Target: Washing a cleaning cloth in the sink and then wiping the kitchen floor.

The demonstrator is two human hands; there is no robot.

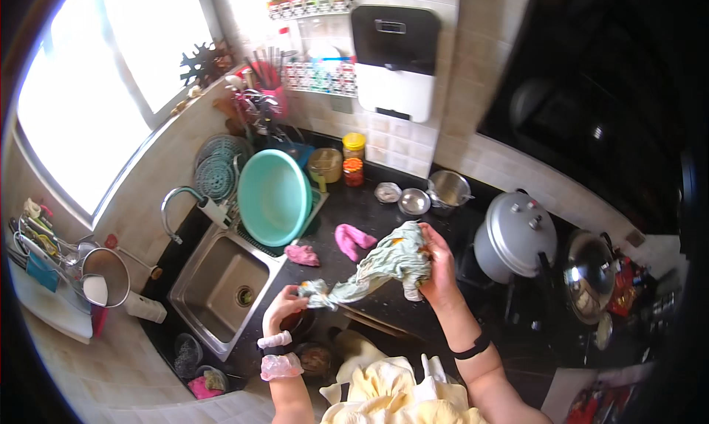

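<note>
A crumpled pale green cloth [382, 269] with orange patches is stretched between my hands above the front of the counter. My left hand [285, 308] grips its narrow, twisted end near the sink's front right corner. Higher up and to the right, my right hand [440, 263] holds the wide, bunched end. Behind the cloth, a pink cloth [354, 240] lies bent on the black countertop [327, 213]. Another pink cloth [302, 255] sits crumpled by the edge of the stainless steel sink [221, 291].
A turquoise basin [274, 197] leans beside the faucet [183, 191]. Jars [353, 166] and small metal bowls [414, 201] stand along the back. On the right are a grey pressure cooker [515, 238] and a lidded wok [590, 274]. A strainer [106, 277] hangs at left.
</note>
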